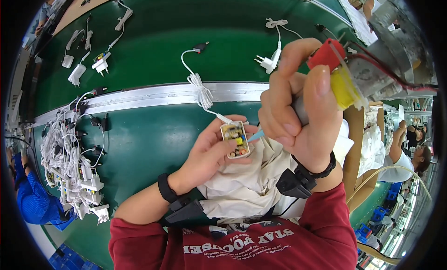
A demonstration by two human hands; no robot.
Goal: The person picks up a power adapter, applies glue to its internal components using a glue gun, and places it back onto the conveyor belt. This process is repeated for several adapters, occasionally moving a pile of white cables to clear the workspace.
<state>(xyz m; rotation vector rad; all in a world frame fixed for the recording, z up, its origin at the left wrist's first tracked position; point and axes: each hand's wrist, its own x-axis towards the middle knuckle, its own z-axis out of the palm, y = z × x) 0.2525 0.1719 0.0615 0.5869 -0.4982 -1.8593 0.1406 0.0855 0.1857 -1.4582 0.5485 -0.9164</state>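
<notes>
In my left hand (212, 149) lies a white power adapter (236, 138) with its casing open. The circuit board inside shows small components, and my thumb rests over its left edge. A white bundled cable (201, 90) runs from the adapter's top to a black plug on the far belt. My right hand (302, 97) is wrapped round a grey dispensing tool (301, 112) with red and yellow parts at its upper end. Its tapered light-blue nozzle (256, 136) points down-left at the adapter's right edge; I cannot tell whether it touches.
Many white adapters with cables (70, 163) are heaped at left. More adapters lie on the green belt (158, 46) beyond a metal rail (153, 95). A cream cloth (251, 181) lies under my hands. A cardboard box (365, 149) stands at right; other people are nearby.
</notes>
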